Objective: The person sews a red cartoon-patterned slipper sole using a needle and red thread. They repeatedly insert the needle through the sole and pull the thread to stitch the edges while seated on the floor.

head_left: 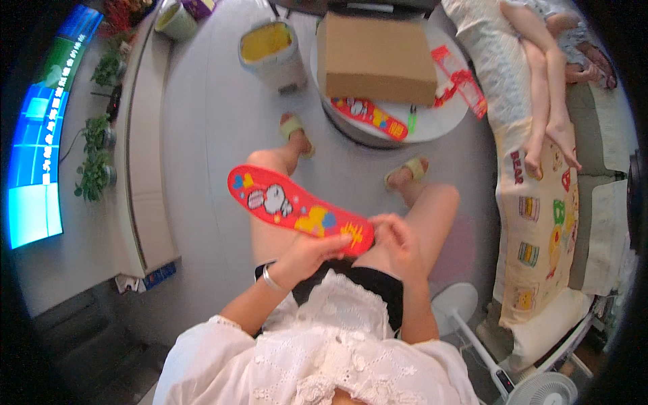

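A red shoe insole (283, 200) with cartoon prints is held over my lap, its toe end pointing up and to the left. My left hand (312, 254) grips its near end from below, a bracelet on the wrist. My right hand (397, 236) pinches the same end at its right edge. A second matching red insole (369, 116) lies on the round white table (442, 118) ahead, in front of a brown cardboard box (374, 57).
A yellow-lined bucket (270, 50) stands left of the table. Red plastic pieces (460, 79) lie on the table's right side. Another person's legs (548, 81) rest on a sofa with a printed blanket (540, 223). A white fan (472, 324) stands at lower right; a lit screen (40, 135) at left.
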Demonstrator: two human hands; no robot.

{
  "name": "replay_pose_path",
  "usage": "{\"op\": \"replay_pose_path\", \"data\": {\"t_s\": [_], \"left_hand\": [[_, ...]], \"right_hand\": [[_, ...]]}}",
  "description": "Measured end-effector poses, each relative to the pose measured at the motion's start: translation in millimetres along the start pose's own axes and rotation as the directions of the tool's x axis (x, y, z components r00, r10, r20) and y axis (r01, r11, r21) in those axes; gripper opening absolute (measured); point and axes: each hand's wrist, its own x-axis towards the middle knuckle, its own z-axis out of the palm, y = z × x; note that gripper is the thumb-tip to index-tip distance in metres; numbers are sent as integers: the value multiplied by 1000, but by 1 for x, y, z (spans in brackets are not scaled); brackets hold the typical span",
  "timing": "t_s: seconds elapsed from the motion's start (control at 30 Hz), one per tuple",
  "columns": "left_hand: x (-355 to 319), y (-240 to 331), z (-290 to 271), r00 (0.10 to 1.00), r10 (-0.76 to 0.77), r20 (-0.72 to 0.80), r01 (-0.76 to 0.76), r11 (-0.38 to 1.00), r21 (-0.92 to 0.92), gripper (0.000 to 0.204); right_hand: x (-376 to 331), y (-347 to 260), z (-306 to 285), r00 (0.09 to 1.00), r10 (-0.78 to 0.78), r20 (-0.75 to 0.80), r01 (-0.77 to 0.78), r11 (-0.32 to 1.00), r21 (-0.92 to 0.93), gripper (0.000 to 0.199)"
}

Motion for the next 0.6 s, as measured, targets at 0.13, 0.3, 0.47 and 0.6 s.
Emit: {"op": "replay_pose_path", "data": {"t_s": [0.13,0.3,0.47,0.6], "left_hand": [[7,-3,-8,992,-76,-99,59,984,-170,23],[10,-5,-18,992,-86,-95,64,975,-214,25],[8,-6,-23,994,-73,-87,51,971,-233,25],[3,1,-17,997,-56,-47,42,966,-255,26]], "right_hand": [[5,-13,-16,970,-32,-241,31,999,-7,29],[1,-16,-43,896,-48,-441,144,972,187,39],[-9,-7,-90,893,-54,-448,181,952,245,16],[-12,-9,-101,862,-85,-499,235,940,246,9]]}}
